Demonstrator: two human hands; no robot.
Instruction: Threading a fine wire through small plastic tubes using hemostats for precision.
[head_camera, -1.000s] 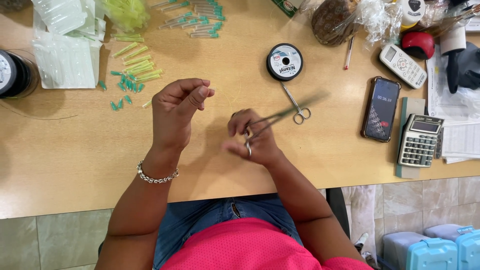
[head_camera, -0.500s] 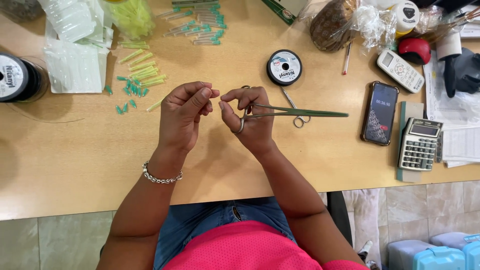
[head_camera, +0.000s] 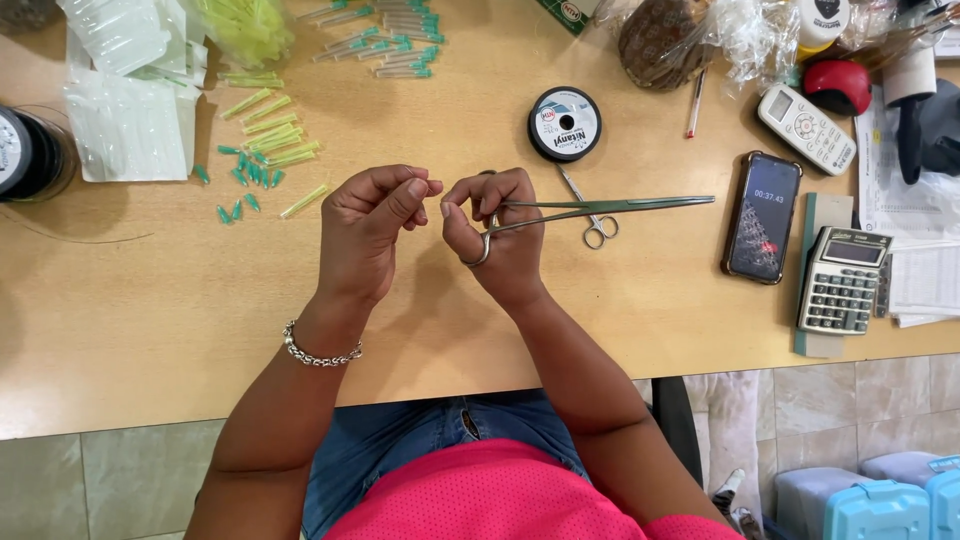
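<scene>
Wooden desk is lying beneath: right hand is gripping forceps pointing rightward, while left hand is pinching closed just beside, contents unclear.

We see long silver steel forceps over the tan wooden counter, scattered green and yellow plastic tubes, a round black-and-white line spool, a grey pocket calculator.

One head-worn camera looks steeply down, close above the wooden table.
</scene>
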